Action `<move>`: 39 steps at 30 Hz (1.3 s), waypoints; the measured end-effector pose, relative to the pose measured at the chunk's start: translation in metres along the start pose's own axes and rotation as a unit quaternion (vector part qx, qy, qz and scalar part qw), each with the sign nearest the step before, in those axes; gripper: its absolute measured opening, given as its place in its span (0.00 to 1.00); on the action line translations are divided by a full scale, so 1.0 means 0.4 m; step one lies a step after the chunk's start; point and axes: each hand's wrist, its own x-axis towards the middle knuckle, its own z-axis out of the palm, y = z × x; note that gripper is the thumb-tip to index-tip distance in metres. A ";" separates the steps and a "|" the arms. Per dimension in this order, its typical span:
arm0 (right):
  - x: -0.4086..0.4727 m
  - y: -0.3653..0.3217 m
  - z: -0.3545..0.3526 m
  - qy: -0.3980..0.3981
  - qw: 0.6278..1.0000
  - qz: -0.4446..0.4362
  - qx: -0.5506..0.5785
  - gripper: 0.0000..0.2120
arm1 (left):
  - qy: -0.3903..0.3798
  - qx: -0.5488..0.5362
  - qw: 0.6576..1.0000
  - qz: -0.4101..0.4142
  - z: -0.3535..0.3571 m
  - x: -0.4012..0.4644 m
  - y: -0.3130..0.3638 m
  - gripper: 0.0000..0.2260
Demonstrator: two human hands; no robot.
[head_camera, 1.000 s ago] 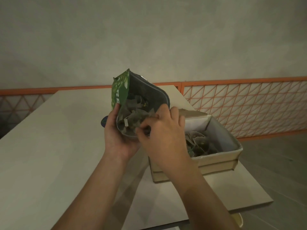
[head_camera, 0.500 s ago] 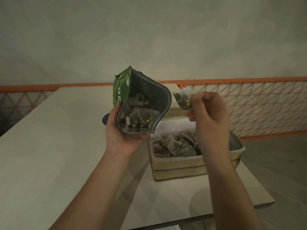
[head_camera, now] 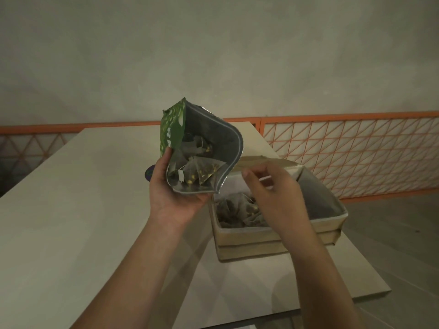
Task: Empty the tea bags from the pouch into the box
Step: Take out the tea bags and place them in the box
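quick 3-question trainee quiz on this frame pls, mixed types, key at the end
1. True or false: the pouch is lying flat on the table.
2. Which hand grips the pouch? A) left hand B) right hand C) both
3. Fill in: tea bags already lie in the ____, and more tea bags show inside the open pouch.

Key
1. False: it is held up off the table, mouth open toward the camera.
2. A: the right hand is over the box, apart from the pouch, fingers loosely curled with no tea bag visible in them.
3. box
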 end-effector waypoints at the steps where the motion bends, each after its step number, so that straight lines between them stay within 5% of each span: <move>1: -0.001 -0.011 0.005 0.036 0.999 -0.022 0.028 0.02 | 0.001 0.005 1.000 -0.001 0.000 0.000 0.000 0.24; 4: -0.002 -0.036 0.032 0.056 0.994 -0.075 0.056 0.04 | 0.005 0.016 1.000 0.002 0.004 -0.004 -0.004 0.24; 10: 0.014 -0.051 0.090 -0.043 0.991 -0.043 -0.120 0.22 | 0.037 0.022 0.999 0.010 0.001 -0.009 -0.005 0.24; 14: 0.010 -0.063 0.113 -0.024 0.978 -0.055 -0.198 0.14 | 0.036 0.030 0.999 0.008 0.005 -0.010 0.000 0.24; 21: -0.003 -0.055 0.078 0.062 0.995 -0.077 0.006 0.07 | 0.005 0.015 1.000 0.005 -0.005 -0.008 0.004 0.25; 27: -0.014 -0.060 -0.007 0.103 0.968 -0.047 0.222 0.08 | -0.008 -0.020 1.000 -0.005 -0.022 -0.002 0.014 0.23; 31: -0.005 -0.011 -0.021 0.053 0.989 -0.001 0.139 0.14 | -0.015 -0.034 0.999 -0.003 -0.024 -0.003 0.012 0.23; 34: 0.012 0.023 -0.011 -0.046 0.998 0.042 0.008 0.09 | -0.012 -0.030 0.999 -0.002 -0.026 -0.001 0.011 0.22; 39: 0.030 0.025 0.023 -0.079 0.994 0.073 0.017 0.12 | -0.011 -0.023 1.000 0.000 -0.027 0.000 0.014 0.22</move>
